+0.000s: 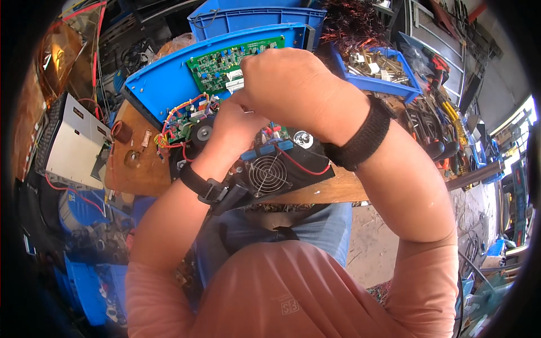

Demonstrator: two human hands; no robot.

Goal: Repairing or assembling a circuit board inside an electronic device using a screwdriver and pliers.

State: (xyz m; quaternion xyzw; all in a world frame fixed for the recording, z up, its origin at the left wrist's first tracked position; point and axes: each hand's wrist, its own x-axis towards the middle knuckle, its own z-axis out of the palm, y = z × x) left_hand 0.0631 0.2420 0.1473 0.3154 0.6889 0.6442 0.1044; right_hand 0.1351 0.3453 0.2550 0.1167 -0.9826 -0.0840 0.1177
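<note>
An opened electronic unit lies on the bench before me, with a blue metal panel [169,76] standing at its back. A green circuit board [211,70] full of small parts leans against that panel. My right hand [287,84] is closed in front of the board, its fingertips turned away from view. Just below it, my left hand [228,124] is also closed, fingers pinched near the right hand. What either one holds is hidden. White blocks [234,81] show beside the right hand's knuckles. Nearer me are a round fan grille [267,173] and a black ring-shaped coil [203,132].
A blue tray [414,93] of metal pieces stands at the back right, near a heap of reddish wire [355,22]. Hand tools [437,127] crowd the right side. Blue crates [259,25] sit behind. A pale metal case [76,141] leans left of the wooden bench [143,174].
</note>
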